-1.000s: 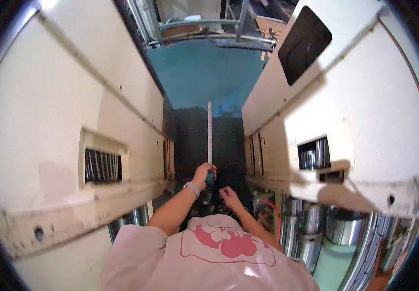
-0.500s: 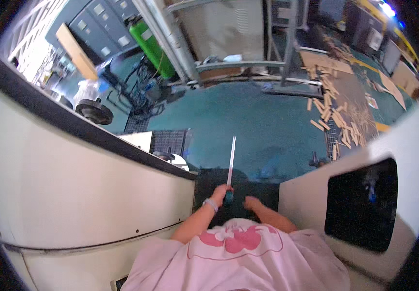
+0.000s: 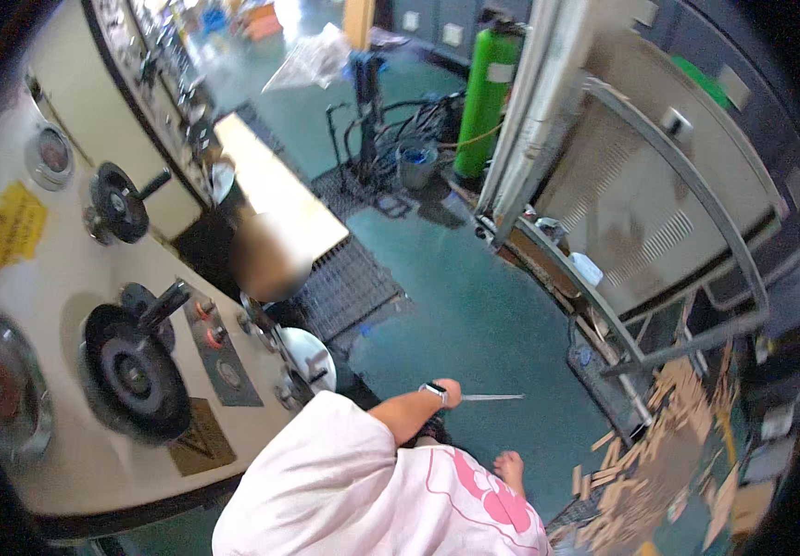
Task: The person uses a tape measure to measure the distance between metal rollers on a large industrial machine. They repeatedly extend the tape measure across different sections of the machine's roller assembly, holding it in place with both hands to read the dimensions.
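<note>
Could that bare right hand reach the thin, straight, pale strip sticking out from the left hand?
Probably yes: the bare right hand is close to the thin, straight, pale strip held out by the bare left hand, and nothing solid shows between them. Depth is hard to judge here.

Left arm [image 3: 406, 415] out front, left hand [image 3: 453, 393] curled tight! Right hand [image 3: 509, 468] sits lower, apart, perhaps loosely bent; it's too small to be sure.
</note>
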`<action>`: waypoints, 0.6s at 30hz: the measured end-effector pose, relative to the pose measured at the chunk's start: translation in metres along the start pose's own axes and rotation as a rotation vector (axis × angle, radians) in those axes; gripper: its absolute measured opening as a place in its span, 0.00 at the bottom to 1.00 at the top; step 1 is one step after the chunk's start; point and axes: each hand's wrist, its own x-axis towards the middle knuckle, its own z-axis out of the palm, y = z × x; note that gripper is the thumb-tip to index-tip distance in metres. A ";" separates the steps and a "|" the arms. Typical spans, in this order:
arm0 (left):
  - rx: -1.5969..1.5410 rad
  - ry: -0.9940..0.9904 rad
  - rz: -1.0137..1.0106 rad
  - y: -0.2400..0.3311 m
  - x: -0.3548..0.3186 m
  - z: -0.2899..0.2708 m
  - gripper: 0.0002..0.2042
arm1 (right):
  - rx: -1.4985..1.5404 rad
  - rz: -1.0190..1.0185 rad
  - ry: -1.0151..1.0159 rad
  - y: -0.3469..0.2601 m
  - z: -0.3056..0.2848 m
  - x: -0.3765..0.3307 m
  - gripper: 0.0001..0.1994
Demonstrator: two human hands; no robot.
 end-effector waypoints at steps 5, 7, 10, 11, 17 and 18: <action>-0.152 -0.002 -0.275 -0.072 0.034 -0.037 0.11 | -0.369 0.134 -0.129 -0.084 -0.041 0.088 0.09; -0.390 0.059 -0.532 -0.097 0.013 -0.058 0.13 | -0.497 0.111 -0.252 -0.128 -0.033 0.125 0.09; -0.635 0.177 -0.850 -0.148 -0.012 -0.059 0.12 | -0.691 0.025 -0.416 -0.207 -0.026 0.189 0.10; -0.782 0.290 -0.870 -0.178 -0.006 -0.019 0.11 | -0.737 -0.004 -0.477 -0.242 -0.018 0.211 0.10; -1.036 0.347 -1.388 -0.146 -0.038 0.088 0.11 | -0.780 -0.023 -0.499 -0.418 0.065 0.323 0.10; -1.142 0.299 -1.470 -0.130 -0.035 0.098 0.11 | -0.893 0.004 -0.484 -0.441 0.083 0.342 0.08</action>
